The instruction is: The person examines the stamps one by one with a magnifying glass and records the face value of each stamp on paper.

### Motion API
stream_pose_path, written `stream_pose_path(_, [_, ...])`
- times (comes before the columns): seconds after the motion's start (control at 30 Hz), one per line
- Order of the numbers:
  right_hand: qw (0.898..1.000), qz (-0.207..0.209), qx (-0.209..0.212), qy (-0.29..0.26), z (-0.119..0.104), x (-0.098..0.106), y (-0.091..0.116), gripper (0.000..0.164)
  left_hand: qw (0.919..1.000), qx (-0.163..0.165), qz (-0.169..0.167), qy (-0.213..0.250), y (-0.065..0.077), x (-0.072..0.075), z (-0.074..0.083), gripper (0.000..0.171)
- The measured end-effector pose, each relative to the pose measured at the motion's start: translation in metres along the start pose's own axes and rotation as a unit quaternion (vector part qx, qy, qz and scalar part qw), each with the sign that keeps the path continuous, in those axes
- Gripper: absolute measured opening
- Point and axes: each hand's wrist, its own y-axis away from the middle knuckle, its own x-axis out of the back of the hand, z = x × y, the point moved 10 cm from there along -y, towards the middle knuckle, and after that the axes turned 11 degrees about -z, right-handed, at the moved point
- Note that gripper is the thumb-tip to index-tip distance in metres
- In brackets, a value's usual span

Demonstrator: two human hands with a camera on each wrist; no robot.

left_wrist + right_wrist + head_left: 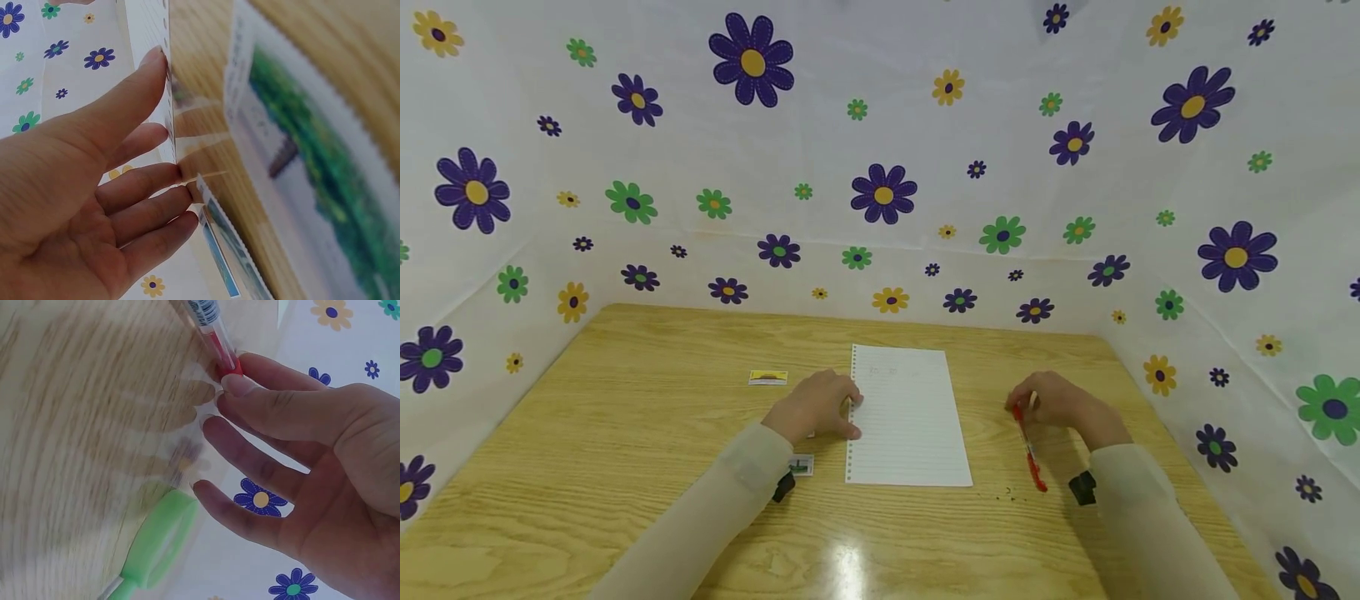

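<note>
A sheet of lined paper [906, 425] with holes down its left side lies on the table, faint marks near its top. My left hand [816, 406] rests at its left edge, thumb and fingertips against the margin, fingers loosely extended. To the right of the sheet, my right hand [1063, 404] pinches one end of a red pen [1030, 450] between thumb and fingers. The pen slants with its red cap towards me. In the right wrist view, the clear barrel of the pen [219, 347] shows a label, and the other fingers are spread off it.
Stamps with toothed edges lie left of the sheet: a yellow one [768, 377], a green one [802, 465], and others partly hidden by my left hand. Dark crumbs [1011, 498] lie below the pen. A green looped handle [159, 544] shows below my right hand. Flowered cloth surrounds the wooden table [625, 400].
</note>
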Motion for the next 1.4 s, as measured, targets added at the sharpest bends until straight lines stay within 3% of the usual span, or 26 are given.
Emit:
stream_pose_path(0.4, [1.000,-0.011,-0.011,-0.005,0.003,-0.002,0.000,0.022,0.9997,-0.016,-0.014,-0.013,0.008,-0.004,0.004,0.056])
stream_pose_path(0.73, [1.000,-0.021,-0.019,-0.014,0.003,-0.003,-0.001,0.020,0.9989,-0.030,-0.005,-0.036,0.008,-0.001,0.007,0.056])
stream_pose_path(1.07, [0.999,-0.020,0.003,-0.035,-0.003,-0.005,-0.002,0.019,0.9986,-0.036,-0.003,-0.038,0.008,-0.002,0.007,0.057])
stream_pose_path(1.4, [0.999,-0.003,-0.023,-0.029,0.004,0.001,0.002,0.019,0.9990,-0.035,0.010,-0.027,0.014,-0.002,0.003,0.057])
